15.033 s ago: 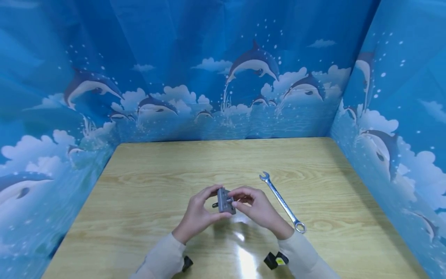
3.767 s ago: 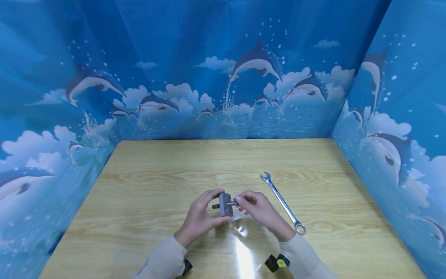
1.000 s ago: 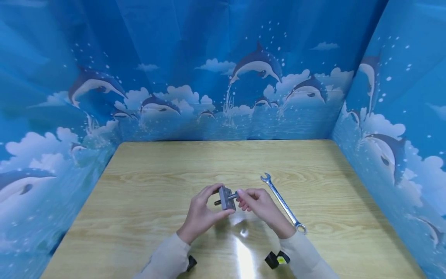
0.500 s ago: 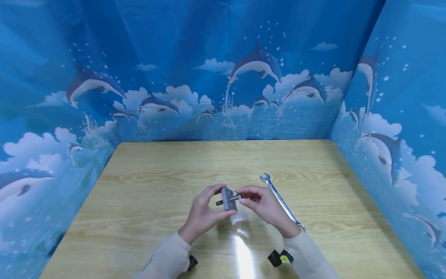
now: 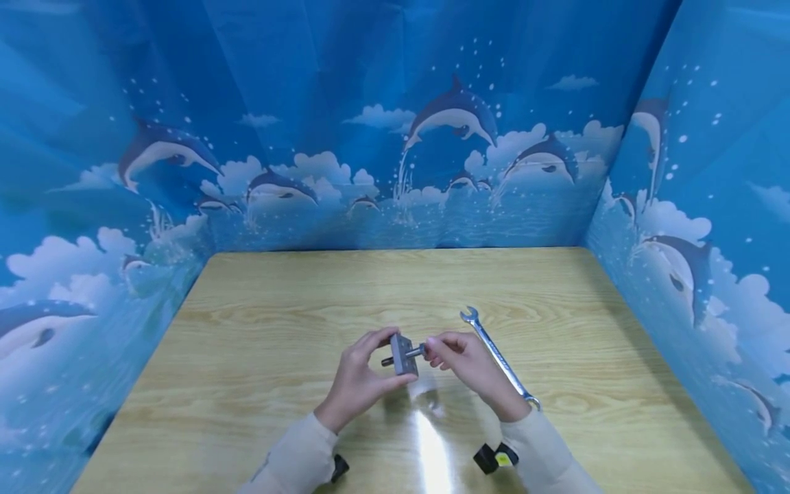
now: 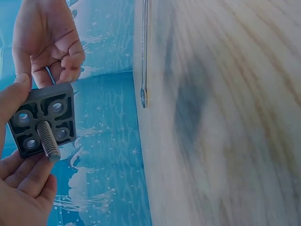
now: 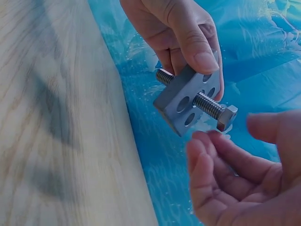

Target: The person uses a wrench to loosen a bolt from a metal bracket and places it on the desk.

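Note:
My left hand (image 5: 356, 377) grips a square grey metal plate (image 5: 404, 357) by its edges, thumb on one side and fingers on the other, above the table. A hex-head bolt (image 7: 209, 106) runs through the plate's middle. Its threaded end (image 6: 48, 141) sticks out of the ribbed back, which has holes near the corners. The bolt's head (image 7: 227, 117) stands well off the flat face. Around that head hovers my right hand (image 5: 472, 367); in the right wrist view its thumb is apart from the bolt and its loosely bent fingers lie just below, contact unclear.
A combination wrench (image 5: 498, 358) lies on the wooden table (image 5: 296, 295), right of and partly behind the right forearm. Blue dolphin-print sheets (image 5: 345, 123) wall the back and sides. Black pieces (image 5: 485, 458) show by both sleeves.
More bolt shows between plate and right hand than 15 s ago. In the last second the right fingers spread and drew together again at the bolt head. Left hand and plate barely moved.

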Available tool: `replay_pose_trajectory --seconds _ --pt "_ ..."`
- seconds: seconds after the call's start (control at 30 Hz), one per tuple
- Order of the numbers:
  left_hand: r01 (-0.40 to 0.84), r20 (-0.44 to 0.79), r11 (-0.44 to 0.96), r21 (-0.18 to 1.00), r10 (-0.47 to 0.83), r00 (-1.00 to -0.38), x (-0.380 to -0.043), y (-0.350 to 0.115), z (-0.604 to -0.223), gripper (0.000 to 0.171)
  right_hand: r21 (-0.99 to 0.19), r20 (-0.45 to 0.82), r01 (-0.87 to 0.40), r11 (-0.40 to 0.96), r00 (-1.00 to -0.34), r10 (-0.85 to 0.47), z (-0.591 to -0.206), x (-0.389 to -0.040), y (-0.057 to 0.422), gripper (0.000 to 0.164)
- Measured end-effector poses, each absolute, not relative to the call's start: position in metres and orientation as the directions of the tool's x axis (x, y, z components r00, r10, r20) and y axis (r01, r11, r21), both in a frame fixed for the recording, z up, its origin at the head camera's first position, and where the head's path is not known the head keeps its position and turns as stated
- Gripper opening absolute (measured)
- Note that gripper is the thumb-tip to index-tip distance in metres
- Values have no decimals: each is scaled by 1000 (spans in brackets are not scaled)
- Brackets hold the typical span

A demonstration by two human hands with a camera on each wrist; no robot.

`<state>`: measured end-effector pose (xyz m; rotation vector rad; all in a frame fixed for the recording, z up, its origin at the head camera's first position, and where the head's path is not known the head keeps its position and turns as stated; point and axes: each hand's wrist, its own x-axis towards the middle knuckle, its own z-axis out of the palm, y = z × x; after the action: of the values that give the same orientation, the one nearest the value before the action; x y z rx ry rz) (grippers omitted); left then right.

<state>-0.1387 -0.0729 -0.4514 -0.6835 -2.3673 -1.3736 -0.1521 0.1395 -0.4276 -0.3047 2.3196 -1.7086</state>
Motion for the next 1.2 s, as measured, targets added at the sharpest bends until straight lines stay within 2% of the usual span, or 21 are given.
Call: replay_pose_trajectory --seconds 0.17,0.33,0.57,0.83,1.0,1.2 --pt "536 474 412 737 249 -844 -137 -73 -453 76 -955 -150 46 292 -926 -346 -432 -153 139 42" --pt "534 468 410 739 258 -845 -137 -73 -453 75 -959 -157 52 279 -917 -366 -434 -153 137 46" --pt "532 466 412 740 257 -847 -136 -74 -454 75 -949 -120 -7 316 -917 -381 -428 -152 138 32" --pt "509 442 419 752 254 -861 -136 -73 -453 76 -925 -41 -109 364 -923 -382 -428 -152 141 27" --pt "520 453 414 747 255 -854 -136 -73 -454 76 -913 -26 -139 384 -918 -395 -430 -151 142 32" --pt "535 471 413 737 254 -845 -138 -73 -456 77 -941 -59 -65 331 -934 -351 -433 -151 141 41"
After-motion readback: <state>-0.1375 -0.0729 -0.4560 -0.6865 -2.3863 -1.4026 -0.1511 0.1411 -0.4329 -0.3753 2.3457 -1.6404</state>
